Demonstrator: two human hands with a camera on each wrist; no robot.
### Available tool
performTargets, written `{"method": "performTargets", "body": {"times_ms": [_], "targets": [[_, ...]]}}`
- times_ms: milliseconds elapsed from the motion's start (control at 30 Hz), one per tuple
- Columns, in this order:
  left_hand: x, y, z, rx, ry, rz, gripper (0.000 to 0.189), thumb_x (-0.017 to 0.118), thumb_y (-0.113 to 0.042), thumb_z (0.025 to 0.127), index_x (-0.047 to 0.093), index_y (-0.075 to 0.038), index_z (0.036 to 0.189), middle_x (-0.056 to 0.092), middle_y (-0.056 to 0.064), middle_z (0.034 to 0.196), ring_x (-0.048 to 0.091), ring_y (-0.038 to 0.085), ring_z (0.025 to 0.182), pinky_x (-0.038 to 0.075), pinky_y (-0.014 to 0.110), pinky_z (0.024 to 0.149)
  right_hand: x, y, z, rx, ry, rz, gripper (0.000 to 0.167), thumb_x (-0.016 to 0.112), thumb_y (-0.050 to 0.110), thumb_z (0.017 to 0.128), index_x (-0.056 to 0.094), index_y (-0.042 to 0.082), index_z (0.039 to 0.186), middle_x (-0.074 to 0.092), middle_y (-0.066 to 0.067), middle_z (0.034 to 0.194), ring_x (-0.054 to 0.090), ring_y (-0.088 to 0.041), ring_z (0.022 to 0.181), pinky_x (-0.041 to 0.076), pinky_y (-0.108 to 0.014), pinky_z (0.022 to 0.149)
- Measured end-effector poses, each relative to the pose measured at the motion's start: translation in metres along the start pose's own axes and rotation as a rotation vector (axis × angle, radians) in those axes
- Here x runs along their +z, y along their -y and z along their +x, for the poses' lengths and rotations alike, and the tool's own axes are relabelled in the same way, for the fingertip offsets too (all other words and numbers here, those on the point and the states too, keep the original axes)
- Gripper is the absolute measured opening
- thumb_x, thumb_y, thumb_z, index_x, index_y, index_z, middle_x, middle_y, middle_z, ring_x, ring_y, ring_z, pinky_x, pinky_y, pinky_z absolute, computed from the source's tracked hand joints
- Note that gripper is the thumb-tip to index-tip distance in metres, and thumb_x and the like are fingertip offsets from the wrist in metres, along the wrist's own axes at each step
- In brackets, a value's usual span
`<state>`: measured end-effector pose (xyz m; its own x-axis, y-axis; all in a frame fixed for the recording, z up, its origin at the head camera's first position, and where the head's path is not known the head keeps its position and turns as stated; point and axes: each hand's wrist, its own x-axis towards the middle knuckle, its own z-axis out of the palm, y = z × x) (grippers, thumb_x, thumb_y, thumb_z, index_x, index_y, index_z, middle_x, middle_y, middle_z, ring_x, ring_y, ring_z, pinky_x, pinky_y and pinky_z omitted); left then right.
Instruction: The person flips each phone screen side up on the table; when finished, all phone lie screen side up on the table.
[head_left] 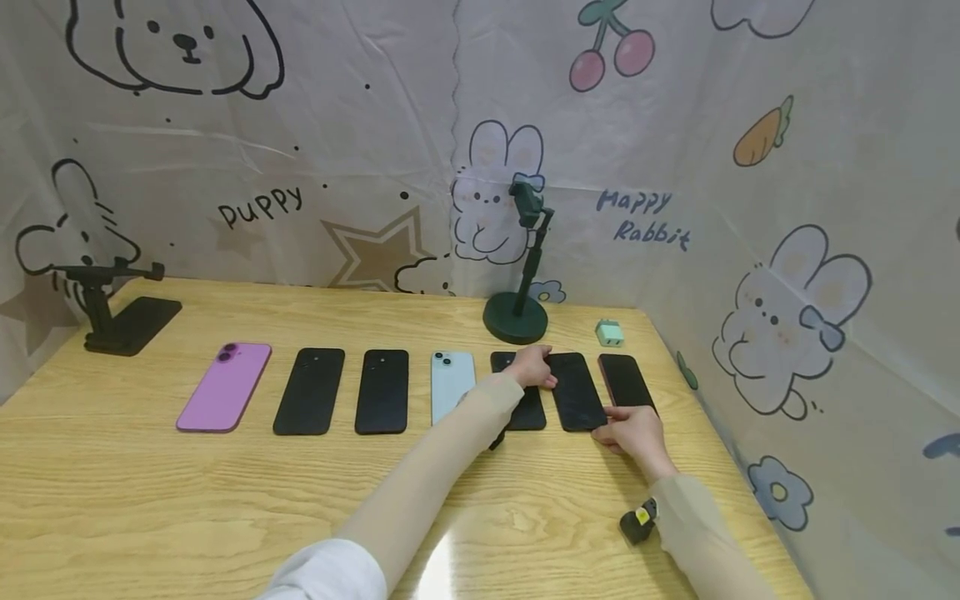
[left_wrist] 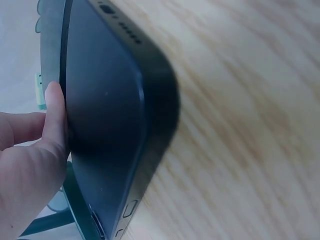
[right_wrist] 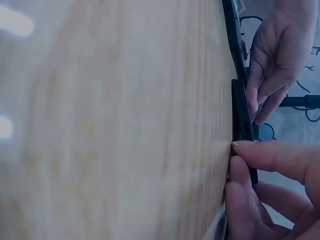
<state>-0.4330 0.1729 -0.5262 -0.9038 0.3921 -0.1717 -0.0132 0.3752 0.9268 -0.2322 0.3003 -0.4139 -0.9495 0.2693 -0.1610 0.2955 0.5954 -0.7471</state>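
A black phone (head_left: 577, 396) lies flat on the table, second from the right in a row of phones. My left hand (head_left: 531, 367) reaches over the neighbouring black phone (left_wrist: 107, 100), its extended fingers at the upper left edge of the second-from-right one. At the lower right corner of that same phone, my right hand (head_left: 633, 433) pinches with thumb and curled fingers, as the right wrist view shows up close. Another dark phone (head_left: 628, 383) with a reddish edge lies just past the right hand.
Farther left in the row are a light blue phone (head_left: 452, 379), two black phones and a pink phone (head_left: 225, 387). Behind stand a dark green phone stand (head_left: 516, 318) and a mint charger plug (head_left: 610, 333). A black stand (head_left: 123, 321) is at far left. Patterned cloth encloses the table.
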Motion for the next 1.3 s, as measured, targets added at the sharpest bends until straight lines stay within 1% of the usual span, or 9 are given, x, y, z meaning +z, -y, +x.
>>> {"method": "performTargets", "body": {"times_ms": [100,200,533,700,900,1000,1067,1133,1300], "targets": [[-0.002,-0.008,-0.009,-0.022,-0.003,0.017,0.064,0.053,0.008,0.089,0.038,-0.014,0.147,0.052,0.007,0.14,0.071,0.016,0.069,0.056,0.024,0.061,0.0,0.001,0.001,-0.015,-0.024,-0.078,0.046,0.08,0.004,0.07,0.067,-0.008,0.112,0.068,-0.024,0.109,0.067,-0.03,0.096,0.052,-0.043,0.089],[0.001,0.004,0.006,-0.017,0.004,0.01,0.064,0.053,0.008,0.089,0.038,-0.015,0.148,0.052,0.007,0.14,0.071,0.016,0.067,0.056,0.023,0.059,-0.001,0.0,0.002,-0.022,-0.032,-0.134,0.047,0.081,0.008,0.07,0.067,-0.007,0.112,0.068,-0.023,0.111,0.057,-0.041,0.113,0.039,-0.051,0.102],[0.004,0.008,0.013,-0.011,-0.023,0.002,0.062,0.05,0.009,0.087,0.041,-0.011,0.145,0.054,0.011,0.137,0.069,0.017,0.063,0.055,0.025,0.055,-0.001,-0.002,0.001,-0.03,-0.023,-0.153,0.044,0.08,0.008,0.072,0.067,-0.008,0.11,0.069,-0.021,0.101,0.06,-0.031,0.095,0.046,-0.046,0.088],[-0.012,-0.021,-0.027,0.016,-0.072,0.108,0.057,0.051,0.005,0.085,0.049,-0.012,0.14,0.06,0.006,0.13,0.066,0.016,0.077,0.054,0.025,0.063,-0.001,-0.003,0.0,-0.052,-0.022,-0.156,0.043,0.079,0.007,0.073,0.066,-0.009,0.111,0.069,-0.023,0.106,0.061,-0.038,0.102,0.046,-0.049,0.092],[-0.035,-0.087,-0.099,0.009,-0.086,0.308,0.052,0.053,0.001,0.088,0.05,-0.006,0.139,0.06,0.011,0.132,0.056,0.023,0.12,0.048,0.031,0.092,-0.002,-0.002,-0.001,-0.054,-0.037,-0.155,0.043,0.079,0.007,0.073,0.067,-0.009,0.112,0.068,-0.024,0.109,0.057,-0.043,0.112,0.042,-0.052,0.099],[-0.036,-0.096,-0.109,0.031,-0.104,0.311,0.051,0.052,0.002,0.088,0.05,-0.004,0.138,0.058,0.012,0.133,0.052,0.025,0.125,0.047,0.031,0.096,-0.002,-0.001,0.0,-0.041,-0.035,-0.116,0.044,0.079,0.004,0.072,0.067,-0.009,0.112,0.069,-0.024,0.106,0.066,-0.036,0.097,0.052,-0.044,0.087],[-0.033,-0.093,-0.105,0.047,-0.119,0.298,0.051,0.051,0.002,0.088,0.05,-0.004,0.139,0.056,0.011,0.136,0.049,0.024,0.129,0.045,0.031,0.099,-0.001,-0.001,0.001,-0.028,-0.035,-0.089,0.044,0.08,0.003,0.071,0.067,-0.009,0.111,0.069,-0.024,0.103,0.069,-0.027,0.082,0.057,-0.034,0.073],[-0.027,-0.074,-0.081,0.086,-0.127,0.256,0.052,0.049,0.002,0.087,0.051,-0.007,0.138,0.057,0.008,0.136,0.049,0.021,0.129,0.045,0.028,0.096,0.0,-0.002,0.002,-0.011,-0.036,-0.07,0.044,0.081,0.001,0.07,0.067,-0.009,0.111,0.069,-0.024,0.102,0.068,-0.022,0.074,0.057,-0.029,0.064],[-0.007,-0.011,-0.007,0.154,-0.179,0.177,0.054,0.048,0.0,0.084,0.054,-0.012,0.136,0.059,0.003,0.134,0.056,0.017,0.121,0.047,0.022,0.081,0.001,-0.003,0.003,-0.02,-0.046,-0.121,0.043,0.082,0.007,0.071,0.069,-0.007,0.109,0.07,-0.021,0.103,0.064,-0.033,0.1,0.05,-0.042,0.091]]}}
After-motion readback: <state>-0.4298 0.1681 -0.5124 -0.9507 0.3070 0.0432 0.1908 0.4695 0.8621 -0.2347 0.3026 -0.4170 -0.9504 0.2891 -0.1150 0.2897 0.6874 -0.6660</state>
